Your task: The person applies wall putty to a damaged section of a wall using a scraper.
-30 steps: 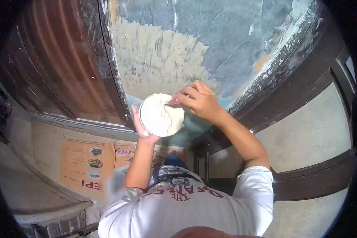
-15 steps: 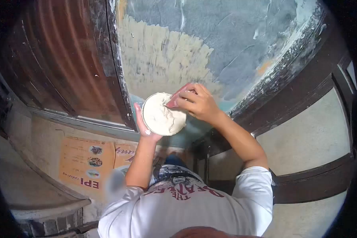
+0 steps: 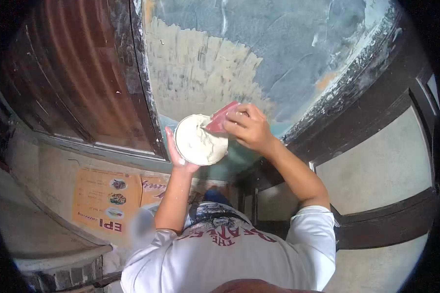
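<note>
A round tub (image 3: pixel 200 140) full of cream-white paste rests in my left hand (image 3: pixel 177 155), whose fingers reach under and around its left side. White smears mark that palm. My right hand (image 3: pixel 250 128) grips a flat red scraper (image 3: pixel 221 118) over the tub's upper right, and the scraper's lower edge touches the paste. Beyond the tub stands a wall (image 3: pixel 298 58), blue-grey on the right, with a ragged-edged cream patch (image 3: pixel 200 68) on the left.
Brown wooden panelling (image 3: pixel 83 83) borders the wall at left. Dark-framed pale panels (image 3: pixel 376 161) stand at right. An orange printed sheet (image 3: pixel 100 200) lies on the floor at lower left, near a grey step-like edge (image 3: pixel 63 256).
My right hand has shifted slightly right, and more of the red scraper shows. The tub in my left hand has moved very slightly left and up.
</note>
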